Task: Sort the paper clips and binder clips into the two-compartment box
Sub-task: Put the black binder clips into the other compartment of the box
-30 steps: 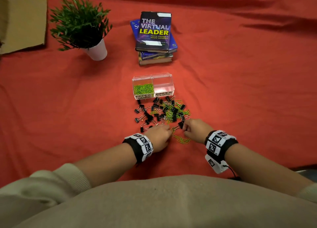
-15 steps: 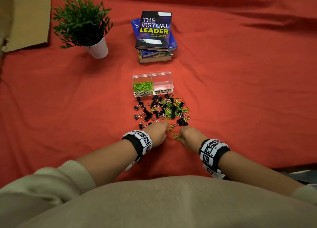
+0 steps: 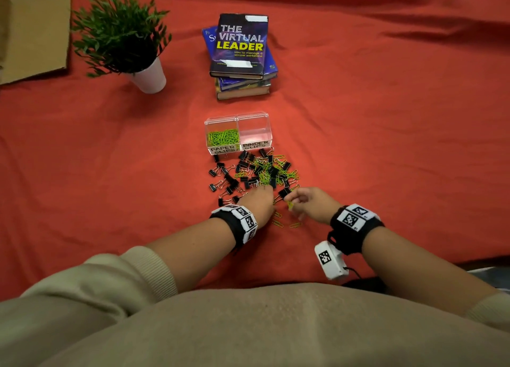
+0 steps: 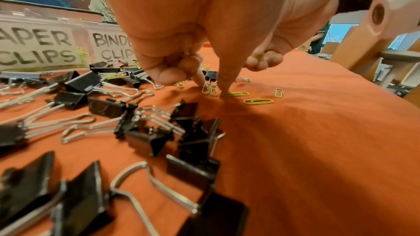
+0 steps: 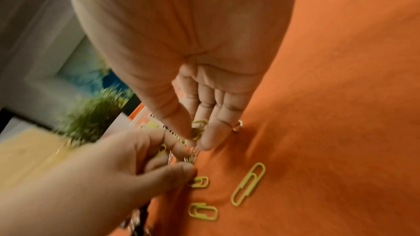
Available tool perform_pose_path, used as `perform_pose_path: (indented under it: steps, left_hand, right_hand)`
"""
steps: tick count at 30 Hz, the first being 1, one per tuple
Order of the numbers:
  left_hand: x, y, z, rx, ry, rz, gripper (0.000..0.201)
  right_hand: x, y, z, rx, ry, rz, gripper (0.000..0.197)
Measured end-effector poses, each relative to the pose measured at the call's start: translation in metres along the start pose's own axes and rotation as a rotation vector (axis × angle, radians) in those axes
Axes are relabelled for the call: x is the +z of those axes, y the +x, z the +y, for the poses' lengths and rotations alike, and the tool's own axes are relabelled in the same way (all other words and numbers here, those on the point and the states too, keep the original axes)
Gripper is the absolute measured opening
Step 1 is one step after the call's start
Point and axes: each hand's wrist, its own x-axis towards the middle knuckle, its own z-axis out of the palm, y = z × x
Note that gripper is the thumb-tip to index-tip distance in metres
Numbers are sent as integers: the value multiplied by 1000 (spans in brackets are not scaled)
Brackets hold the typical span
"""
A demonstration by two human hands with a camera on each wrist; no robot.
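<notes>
Our right hand point(image 5: 197, 114) pinched green paper clips point(image 5: 198, 128); our left hand point(image 4: 181, 56) pinched one point(image 4: 235, 94) off the table point(image 3: 386, 146). Three more lay just nearside; the box point(image 3: 238, 133) stood straight ahead beyond the pile.

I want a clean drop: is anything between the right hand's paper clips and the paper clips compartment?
The right hand pinches green paper clips. Between it and the paper clips compartment lies the mixed clip pile, flat on the cloth, so a lifted hand passes over it. The compartment is open on top; nothing visible blocks it.
</notes>
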Motion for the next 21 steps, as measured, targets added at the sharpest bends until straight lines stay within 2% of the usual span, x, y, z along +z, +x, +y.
perform_pose_path:
  steps: [3, 5, 7, 9, 13, 18, 21]
  left_hand:
    - [0, 5, 2, -18, 7, 3, 35]
    - [-1, 5, 2, -41, -3, -5, 30]
    - [0, 5, 1, -55, -2, -28, 28]
    - [0, 4, 0, -44, 40, -51, 29]
    - [3, 3, -3, 16, 187, -72, 30]
    - [2, -3, -9, 71, 289, -97, 35]
    - [2, -6, -12, 70, 258, -99, 36]
  right_hand:
    - [-5, -1, -6, 49, 204, -9, 27]
    - [-4, -1, -8, 82, 222, -17, 25]
    - [2, 0, -8, 70, 48, -16, 17]
    - [10, 3, -8, 3, -276, 13, 9]
    - [31, 7, -9, -167, -723, 47, 24]
    - [46, 11, -4, -207, -882, 50, 25]
    - [45, 7, -4, -223, -815, 28, 11]
